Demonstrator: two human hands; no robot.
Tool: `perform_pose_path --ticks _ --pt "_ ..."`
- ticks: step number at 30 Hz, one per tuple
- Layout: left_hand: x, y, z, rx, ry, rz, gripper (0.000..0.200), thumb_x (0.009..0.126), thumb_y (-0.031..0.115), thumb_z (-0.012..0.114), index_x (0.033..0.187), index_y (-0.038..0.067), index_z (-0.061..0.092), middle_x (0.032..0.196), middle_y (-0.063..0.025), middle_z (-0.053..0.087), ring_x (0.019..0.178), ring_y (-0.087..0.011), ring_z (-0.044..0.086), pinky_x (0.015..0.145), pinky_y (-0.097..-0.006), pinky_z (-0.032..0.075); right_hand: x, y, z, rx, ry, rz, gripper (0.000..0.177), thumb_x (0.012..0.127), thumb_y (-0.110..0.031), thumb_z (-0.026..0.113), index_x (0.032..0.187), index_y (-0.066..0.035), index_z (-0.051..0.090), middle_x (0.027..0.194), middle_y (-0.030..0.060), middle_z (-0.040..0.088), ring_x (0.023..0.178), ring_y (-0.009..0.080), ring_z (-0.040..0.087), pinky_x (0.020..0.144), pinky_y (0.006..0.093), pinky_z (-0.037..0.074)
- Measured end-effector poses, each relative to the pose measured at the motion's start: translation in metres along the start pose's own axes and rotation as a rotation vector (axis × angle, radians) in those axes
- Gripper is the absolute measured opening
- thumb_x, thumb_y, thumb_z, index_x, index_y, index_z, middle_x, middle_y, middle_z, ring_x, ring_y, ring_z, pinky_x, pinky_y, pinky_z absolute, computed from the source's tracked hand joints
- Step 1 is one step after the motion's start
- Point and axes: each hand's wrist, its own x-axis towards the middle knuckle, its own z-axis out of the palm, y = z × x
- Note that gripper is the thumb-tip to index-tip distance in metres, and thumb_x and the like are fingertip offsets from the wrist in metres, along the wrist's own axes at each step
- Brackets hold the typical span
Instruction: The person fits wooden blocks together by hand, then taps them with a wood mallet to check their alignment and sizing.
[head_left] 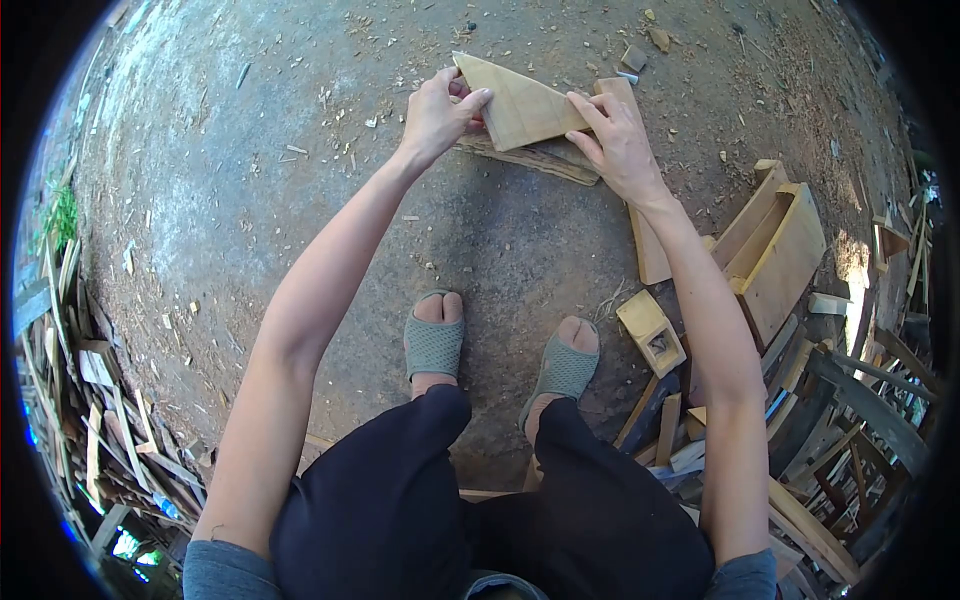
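A flat, light wooden board (525, 105) with a slanted edge is held up between my two hands. My left hand (440, 115) grips its left end, thumb on the face and fingers behind. On the right, my right hand (618, 145) pinches the board's narrow end between thumb and fingers. Just below and behind the board lies a rough-edged wooden plank (545, 163) on the ground. A longer plank (650, 245) runs past my right wrist, partly hidden by my hand.
An open wooden box (785, 245) stands to the right. Nearer my right foot lies a small wood block with a square hole (652, 330). Scrap wood is piled at lower right (850, 420) and at left (100, 400). Wood chips litter the dirt ground (330, 180).
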Motion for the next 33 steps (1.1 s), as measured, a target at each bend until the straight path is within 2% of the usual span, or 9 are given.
perform_pose_path --ticks 8,13,16,18,22,25,27,31,33 --pt "-0.002 0.002 0.002 -0.092 0.001 -0.035 0.054 0.095 0.020 0.067 0.138 -0.007 0.047 0.109 -0.0163 0.065 0.086 -0.0190 0.070 0.072 -0.0316 0.064 -0.001 -0.002 -0.001 -0.065 0.004 0.008 0.051 0.092 -0.019 0.067 0.140 -0.006 0.052 0.112 0.0139 0.056 0.104 0.0304 0.056 0.092 0.0406 0.046" --pt "-0.005 -0.004 0.004 -0.167 0.029 -0.115 0.060 0.095 0.020 0.067 0.143 -0.006 0.041 0.115 -0.0189 0.063 0.085 -0.0216 0.071 0.072 -0.0330 0.064 -0.003 0.000 0.000 -0.094 0.078 0.062 0.047 0.094 -0.020 0.064 0.139 -0.011 0.054 0.116 0.0117 0.058 0.105 0.0320 0.057 0.095 0.0432 0.047" --pt "-0.003 -0.006 0.001 -0.185 -0.040 -0.128 0.064 0.095 0.023 0.067 0.145 -0.005 0.038 0.117 -0.0197 0.061 0.084 -0.0229 0.072 0.071 -0.0336 0.064 -0.005 0.002 0.002 -0.114 0.070 0.074 0.045 0.095 -0.021 0.062 0.139 -0.014 0.054 0.116 0.0106 0.059 0.105 0.0316 0.058 0.093 0.0431 0.048" --pt "-0.001 -0.008 0.002 -0.155 0.001 -0.113 0.059 0.093 0.026 0.069 0.137 -0.006 0.046 0.112 -0.0183 0.067 0.086 -0.0213 0.073 0.068 -0.0317 0.064 -0.008 0.002 0.002 -0.098 0.026 0.100 0.047 0.096 -0.019 0.061 0.141 -0.013 0.052 0.118 0.0120 0.058 0.108 0.0323 0.056 0.096 0.0426 0.046" --pt "0.000 -0.009 0.006 -0.068 0.026 -0.051 0.063 0.093 0.029 0.069 0.139 -0.005 0.044 0.113 -0.0184 0.067 0.083 -0.0214 0.072 0.068 -0.0315 0.064 -0.011 -0.002 0.001 -0.061 0.026 0.117 0.047 0.095 -0.016 0.061 0.140 -0.012 0.051 0.119 0.0127 0.058 0.112 0.0327 0.054 0.099 0.0424 0.044" --pt "-0.003 -0.009 0.009 -0.101 0.050 -0.062 0.063 0.094 0.030 0.068 0.139 -0.005 0.042 0.115 -0.0195 0.064 0.087 -0.0229 0.071 0.067 -0.0324 0.064 -0.012 -0.005 0.002 -0.039 0.061 0.105 0.044 0.094 -0.013 0.062 0.137 -0.010 0.054 0.118 0.0123 0.058 0.112 0.0324 0.054 0.099 0.0425 0.044" --pt "-0.003 -0.013 0.010 0.001 0.025 0.036 0.067 0.096 0.033 0.065 0.145 -0.002 0.036 0.118 -0.0181 0.057 0.096 -0.0256 0.070 0.068 -0.0333 0.064 -0.012 -0.006 0.002 -0.030 0.067 0.098 0.043 0.093 -0.012 0.062 0.136 -0.010 0.054 0.118 0.0122 0.058 0.112 0.0320 0.054 0.099 0.0422 0.044" --pt "0.003 -0.019 0.014 0.072 0.033 0.104 0.061 0.097 0.034 0.063 0.140 -0.002 0.039 0.113 -0.0180 0.059 0.092 -0.0258 0.070 0.068 -0.0340 0.064 -0.014 -0.005 0.002 -0.014 0.074 0.100 0.042 0.094 -0.011 0.062 0.135 -0.009 0.055 0.115 0.0121 0.059 0.110 0.0312 0.055 0.099 0.0413 0.044" --pt "0.007 -0.021 0.013 0.218 0.056 0.155 0.057 0.098 0.033 0.062 0.137 -0.002 0.041 0.109 -0.0179 0.060 0.088 -0.0260 0.071 0.068 -0.0364 0.064 -0.015 -0.004 0.003 -0.031 0.072 0.099 0.042 0.094 -0.012 0.062 0.135 -0.009 0.055 0.112 0.0121 0.058 0.109 0.0310 0.055 0.098 0.0412 0.044"
